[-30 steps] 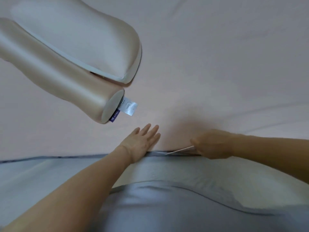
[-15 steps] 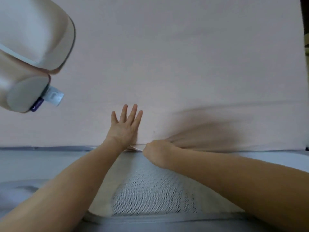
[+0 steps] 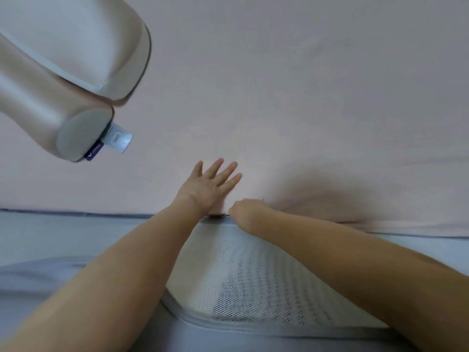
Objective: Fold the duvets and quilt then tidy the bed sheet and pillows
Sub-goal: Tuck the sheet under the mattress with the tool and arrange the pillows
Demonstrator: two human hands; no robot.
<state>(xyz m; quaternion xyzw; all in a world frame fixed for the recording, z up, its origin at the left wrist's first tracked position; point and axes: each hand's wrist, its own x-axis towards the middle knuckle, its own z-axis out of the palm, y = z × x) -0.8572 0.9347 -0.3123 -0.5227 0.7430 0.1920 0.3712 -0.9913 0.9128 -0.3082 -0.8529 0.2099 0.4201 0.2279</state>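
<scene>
A pale pink bed sheet (image 3: 304,85) covers the whole top of the bed. My left hand (image 3: 212,185) lies flat on it near the front edge, fingers straight and spread. Just to its right, my right hand (image 3: 247,210) is curled and grips the sheet's front edge, pulling wrinkles into the cloth beside it. Two beige contoured pillows (image 3: 63,72) lie at the upper left, the nearer one with a white tag (image 3: 118,141) at its end.
The mattress side (image 3: 253,275) below the sheet edge shows white mesh fabric with grey piping. Grey fabric (image 3: 50,240) runs along the bed's front side to the left and right.
My right hand moved left along the sheet's edge toward my left hand. The sheet edge lifted, baring the white mesh mattress side. The view shifted, so the pillows sit differently in frame.
</scene>
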